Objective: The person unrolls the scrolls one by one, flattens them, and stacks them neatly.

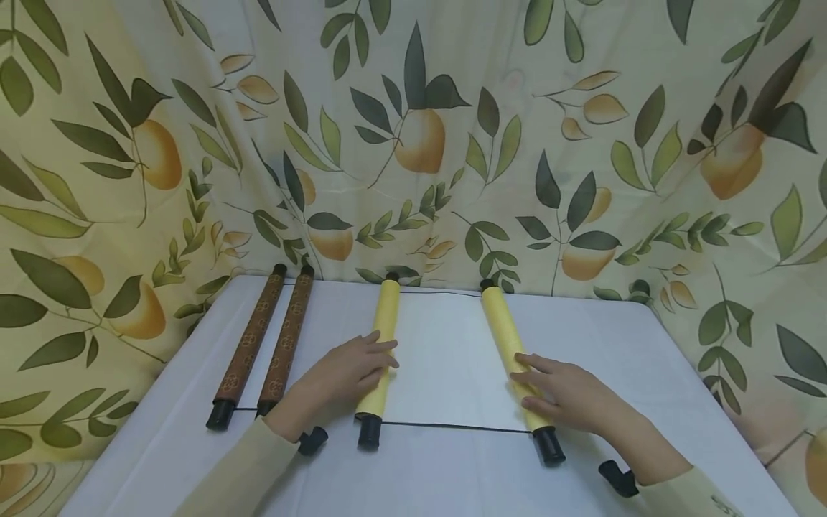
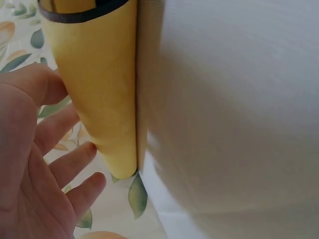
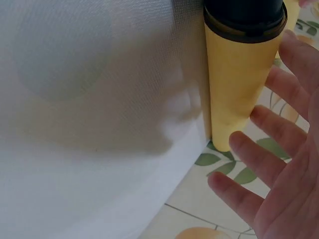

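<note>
A scroll with two yellow rolls lies partly unrolled, its pale sheet showing between the rolls. My left hand rests on the left yellow roll, fingers extended across it. On the right yellow roll, my right hand lays its spread fingertips. Black knobs cap the ends of both rolls. The left wrist view has the yellow roll beside the loosely spread fingers. In the right wrist view, fingers fan out along the other roll, near its black end cap.
Left of the yellow scroll lies a second scroll with two brown patterned rolls, close together and black-ended. Both scrolls lie on a white-covered table. Behind it hangs a curtain printed with leaves and fruit.
</note>
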The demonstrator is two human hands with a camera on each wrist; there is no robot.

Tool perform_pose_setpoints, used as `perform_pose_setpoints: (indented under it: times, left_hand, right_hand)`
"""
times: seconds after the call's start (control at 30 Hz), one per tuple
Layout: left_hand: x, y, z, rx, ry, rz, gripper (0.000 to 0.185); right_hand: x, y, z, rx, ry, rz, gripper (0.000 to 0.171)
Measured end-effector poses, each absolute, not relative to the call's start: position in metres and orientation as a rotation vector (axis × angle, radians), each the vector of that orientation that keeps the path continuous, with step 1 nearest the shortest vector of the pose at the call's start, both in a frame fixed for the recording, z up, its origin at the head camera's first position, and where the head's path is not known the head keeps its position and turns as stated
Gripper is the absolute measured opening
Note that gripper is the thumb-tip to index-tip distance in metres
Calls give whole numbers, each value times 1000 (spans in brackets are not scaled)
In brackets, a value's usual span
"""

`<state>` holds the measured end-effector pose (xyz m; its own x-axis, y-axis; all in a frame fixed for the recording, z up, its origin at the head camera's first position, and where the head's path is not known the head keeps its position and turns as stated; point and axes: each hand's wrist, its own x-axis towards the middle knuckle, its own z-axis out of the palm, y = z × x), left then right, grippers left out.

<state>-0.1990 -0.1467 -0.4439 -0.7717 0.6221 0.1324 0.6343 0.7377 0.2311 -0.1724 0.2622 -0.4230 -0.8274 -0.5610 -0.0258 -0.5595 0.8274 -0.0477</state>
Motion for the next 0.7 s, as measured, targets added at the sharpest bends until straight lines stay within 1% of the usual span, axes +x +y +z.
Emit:
perform_pose_setpoints:
  times: [0.2, 0.33, 0.7]
  left_hand:
    - [-202, -153, -449, -1063, -2861, -360, 24]
    - [-204, -158, -448, -1087, -2830, -357, 29]
    - [-201, -168, -450, -1068, -2804, -344, 29]
  right_hand:
    - [-173, 265, -423, -913, 2969, -75, 45]
    - [-172, 270, -423, -935, 2992, -90, 44]
    - [-169, 277, -427, -856, 2990, -97, 40]
